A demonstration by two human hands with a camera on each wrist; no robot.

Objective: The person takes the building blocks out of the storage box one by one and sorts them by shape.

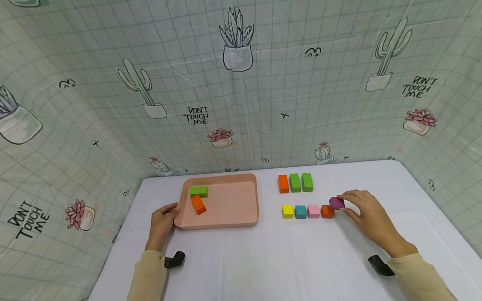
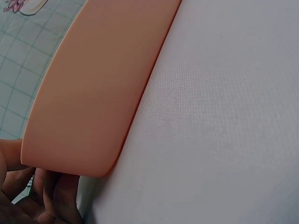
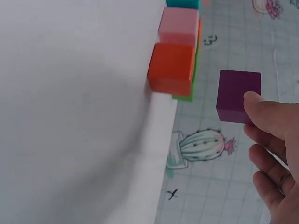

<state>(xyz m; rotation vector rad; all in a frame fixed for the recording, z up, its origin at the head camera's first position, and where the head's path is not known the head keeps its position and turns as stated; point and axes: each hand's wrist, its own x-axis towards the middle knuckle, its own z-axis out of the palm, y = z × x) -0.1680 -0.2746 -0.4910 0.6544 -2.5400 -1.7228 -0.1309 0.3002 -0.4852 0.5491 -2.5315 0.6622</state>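
My right hand pinches a purple cube between thumb and fingers, held above the table. In the head view this cube hangs just behind and right of the red-orange cube, the right end of a row. Leftward in that row stand a pink cube, a teal cube and a yellow cube. On the other side, my left hand grips the left edge of a peach tray. Inside the tray lie a green block and an orange block.
Behind the cube row stand an orange block and two green blocks, one beside the other. All rest on a white-covered table. A cactus-print cloth hangs around its back and sides.
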